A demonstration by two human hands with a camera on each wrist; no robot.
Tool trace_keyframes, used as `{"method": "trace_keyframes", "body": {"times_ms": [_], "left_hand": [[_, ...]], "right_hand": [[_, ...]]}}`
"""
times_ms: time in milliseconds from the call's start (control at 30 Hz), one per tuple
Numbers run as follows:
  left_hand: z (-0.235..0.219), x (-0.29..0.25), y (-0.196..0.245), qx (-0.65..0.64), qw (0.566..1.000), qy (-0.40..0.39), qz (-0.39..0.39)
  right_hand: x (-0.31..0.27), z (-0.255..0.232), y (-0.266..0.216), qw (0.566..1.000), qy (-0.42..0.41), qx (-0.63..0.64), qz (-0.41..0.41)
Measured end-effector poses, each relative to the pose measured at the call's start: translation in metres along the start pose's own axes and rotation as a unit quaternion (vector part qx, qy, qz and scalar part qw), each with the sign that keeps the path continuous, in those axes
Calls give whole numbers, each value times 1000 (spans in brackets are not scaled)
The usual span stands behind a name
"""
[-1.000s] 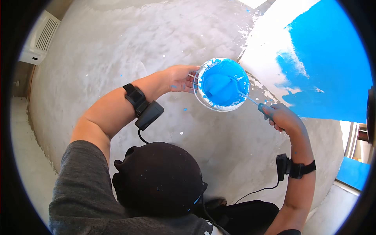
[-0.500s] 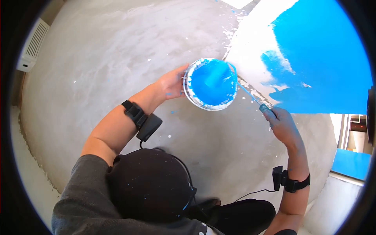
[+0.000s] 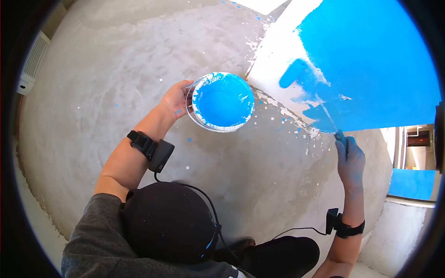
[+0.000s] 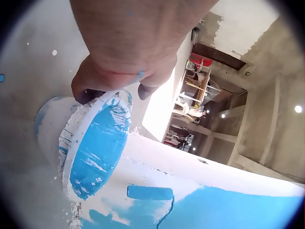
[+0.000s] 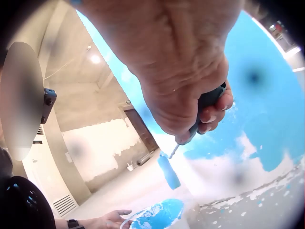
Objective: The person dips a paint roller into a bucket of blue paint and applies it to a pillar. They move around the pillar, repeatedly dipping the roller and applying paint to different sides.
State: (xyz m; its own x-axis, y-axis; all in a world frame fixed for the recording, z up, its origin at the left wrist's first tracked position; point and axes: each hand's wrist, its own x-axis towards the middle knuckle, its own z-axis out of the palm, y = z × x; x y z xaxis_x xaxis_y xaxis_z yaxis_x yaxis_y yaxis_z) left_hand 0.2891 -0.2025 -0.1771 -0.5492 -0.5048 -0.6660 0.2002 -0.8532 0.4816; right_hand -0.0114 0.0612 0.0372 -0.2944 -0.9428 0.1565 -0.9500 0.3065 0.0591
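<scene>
My left hand [image 3: 177,99] grips the side of a bucket [image 3: 222,125] whose inside is coated blue, its rim smeared white and blue. In the left wrist view the bucket [image 4: 70,157] is seen side-on under the left hand [image 4: 128,62]. My right hand [image 3: 352,160] has its fingers curled round the dark handle [image 5: 209,101] of a paint roller. The blue roller [image 3: 293,73] is at the white part of a partly blue-painted surface [image 3: 371,60]; whether it touches cannot be told. In the right wrist view the roller [image 5: 168,171] hangs off a thin rod beyond the right hand [image 5: 176,86].
Grey concrete [image 3: 139,60] with paint spots surrounds the bucket. White and blue splatter runs along the painted surface's lower edge. A person's capped head [image 3: 169,222] is at the bottom, a white vented unit [image 3: 34,60] at the far left, and a blue panel [image 3: 411,184] at the right.
The roller has come out of the bucket and moved right to the white part of the surface. My right hand has swung right. The bucket and left hand appear farther left in the head view.
</scene>
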Motion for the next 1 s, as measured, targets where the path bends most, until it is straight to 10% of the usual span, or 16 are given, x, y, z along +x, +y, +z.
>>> {"method": "trace_keyframes", "body": {"times_ms": [167,400,1000], "left_hand": [[1,1,-4,-29,999,39,11],[10,-5,-13,11,995,67,79],[-8,-18,-27,10,986,64,151]], "right_hand": [[-18,-7,44,989,72,-82,96],[35,32,3,986,149,-70,11],[24,14,-2,991,69,-68,89]]}}
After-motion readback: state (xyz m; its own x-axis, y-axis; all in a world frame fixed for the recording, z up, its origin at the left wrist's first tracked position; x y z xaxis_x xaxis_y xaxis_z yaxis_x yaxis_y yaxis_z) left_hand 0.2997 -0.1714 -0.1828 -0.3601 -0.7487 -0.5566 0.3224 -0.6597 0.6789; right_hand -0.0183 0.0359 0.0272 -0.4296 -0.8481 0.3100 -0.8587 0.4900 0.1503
